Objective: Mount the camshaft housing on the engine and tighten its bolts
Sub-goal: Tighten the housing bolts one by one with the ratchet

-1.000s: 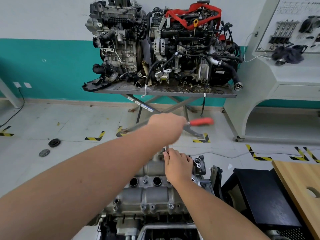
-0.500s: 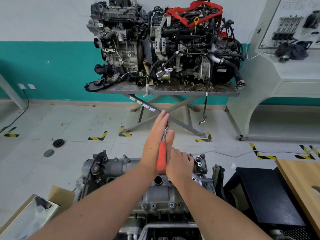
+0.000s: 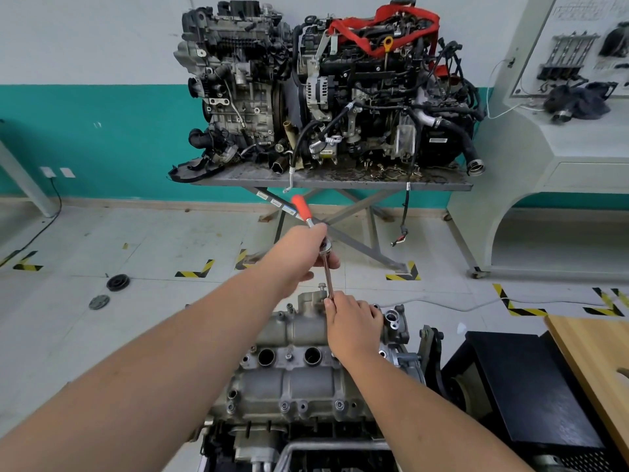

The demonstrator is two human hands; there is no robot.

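Observation:
The grey camshaft housing (image 3: 299, 379) sits on top of the engine (image 3: 258, 447) low in the middle of the view. A ratchet wrench with an orange handle (image 3: 302, 206) stands over its far end on a long extension bar (image 3: 328, 281). My left hand (image 3: 306, 257) grips the ratchet near its head, the handle pointing up and away to the left. My right hand (image 3: 354, 323) rests on the housing's far end and pinches the lower end of the extension. A bolt (image 3: 321, 286) stands raised just left of the bar.
Two other engines (image 3: 326, 86) sit on a metal scissor table (image 3: 333, 180) straight ahead. A white display console (image 3: 561, 158) stands at the right, with a black box (image 3: 531, 386) and a wooden table top (image 3: 599, 362) near my right arm. Two round parts (image 3: 117, 282) lie on the floor at left.
The ratchet handle has swung round: it pointed right a second ago, toward me half a second ago, and now up and left. My right hand has stayed on the extension.

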